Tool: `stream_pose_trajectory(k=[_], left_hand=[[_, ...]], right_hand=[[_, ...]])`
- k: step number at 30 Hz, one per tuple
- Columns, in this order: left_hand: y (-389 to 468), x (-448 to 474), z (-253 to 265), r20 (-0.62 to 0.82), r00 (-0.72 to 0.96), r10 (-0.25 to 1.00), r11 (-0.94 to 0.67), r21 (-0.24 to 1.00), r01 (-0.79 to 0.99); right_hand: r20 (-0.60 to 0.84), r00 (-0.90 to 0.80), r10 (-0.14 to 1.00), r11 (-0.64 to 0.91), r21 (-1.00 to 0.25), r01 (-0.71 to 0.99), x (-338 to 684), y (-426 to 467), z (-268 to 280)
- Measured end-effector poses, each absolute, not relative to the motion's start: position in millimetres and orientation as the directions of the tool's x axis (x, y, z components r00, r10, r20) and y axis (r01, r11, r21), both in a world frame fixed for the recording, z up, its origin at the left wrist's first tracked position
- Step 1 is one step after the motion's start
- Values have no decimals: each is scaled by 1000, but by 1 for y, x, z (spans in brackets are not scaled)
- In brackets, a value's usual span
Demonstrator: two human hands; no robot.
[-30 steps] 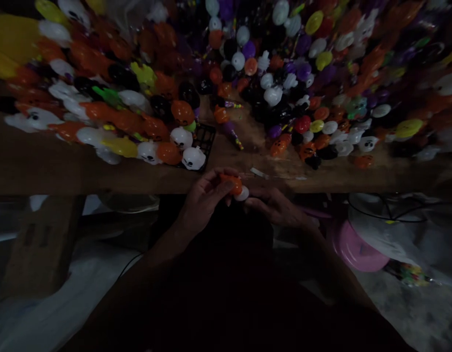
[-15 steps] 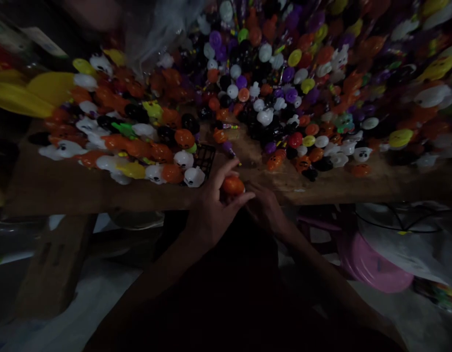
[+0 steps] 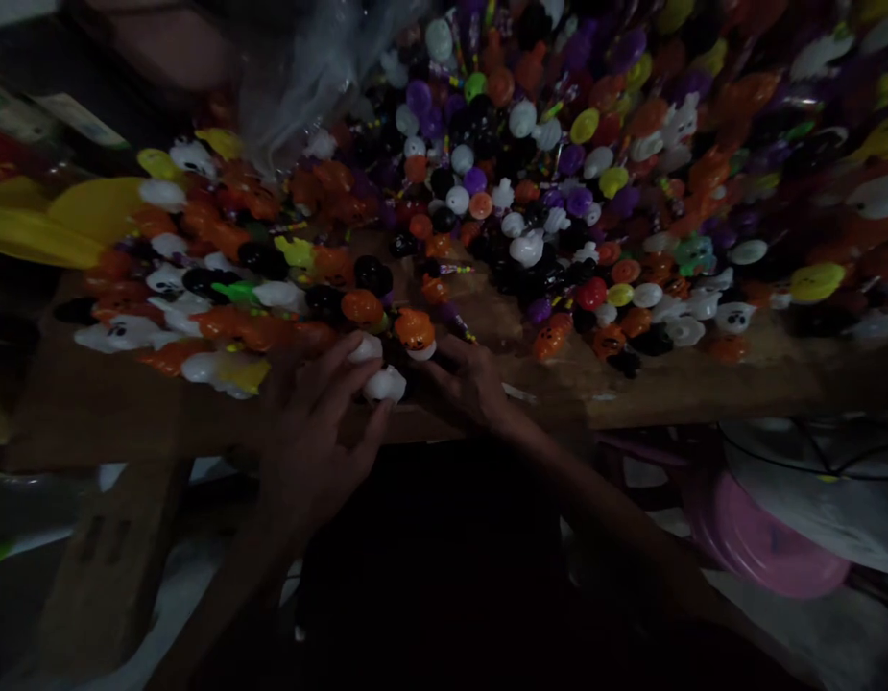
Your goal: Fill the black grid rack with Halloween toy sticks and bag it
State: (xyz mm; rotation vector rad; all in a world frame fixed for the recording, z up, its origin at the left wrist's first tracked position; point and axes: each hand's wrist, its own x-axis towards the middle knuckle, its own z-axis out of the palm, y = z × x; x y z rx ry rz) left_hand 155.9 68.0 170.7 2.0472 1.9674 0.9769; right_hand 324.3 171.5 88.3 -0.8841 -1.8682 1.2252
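My right hand (image 3: 473, 389) pinches the white base of an orange pumpkin-faced toy top (image 3: 415, 329). It sits at the right end of a close-packed group of glossy toy heads, over the spot where a black grid showed. Across the front of that group lies my left hand (image 3: 318, 422), its fingers apart and touching the nearest pieces. Between its fingers and thumb show a white toy head (image 3: 384, 384) and another white piece (image 3: 364, 349). An orange toy head (image 3: 362, 307) stands just behind them. My left fingers hide part of the front row.
A large heap of orange, white, black and purple toys (image 3: 528, 248) covers the back and right of the wooden table (image 3: 573, 398). A clear plastic bag (image 3: 300, 86) hangs at the back. A yellow object (image 3: 90, 221) lies left; a pink stool (image 3: 767, 537) stands below right.
Both hands have moved left from the table's front edge to the packed group. The orange pumpkin top has gone from between both hands to the group's right end. My left hand has spread over the front row.
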Motion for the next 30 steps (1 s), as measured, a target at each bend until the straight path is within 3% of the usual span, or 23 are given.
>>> stream_pose_trajectory(k=[3,15,21,24,27,30], left_hand=[[66,156,165,340,-115,933,-120,598,792],[67,155,157,436,-84,896,-249,649,719],[72,159,166,524,-11,852,-267,453,850],[89,162,171,556,108,824,-345,342,874],[109,168,165,520,201,830,-395,294,870],[118,175,151,499,245,831,-376,180,909]], right_hand=[[248,-537,806,395,-901,177,323,174,86],[329,-557,762,530,-812,245,327,165,90],[325,-551,769,543,-787,294,327,165,90],[382,-584,716,585,-785,204,328,165,94],[463,-587,664,642,-756,131,328,167,90],[462,-576,674,654,-736,175,326,170,80]])
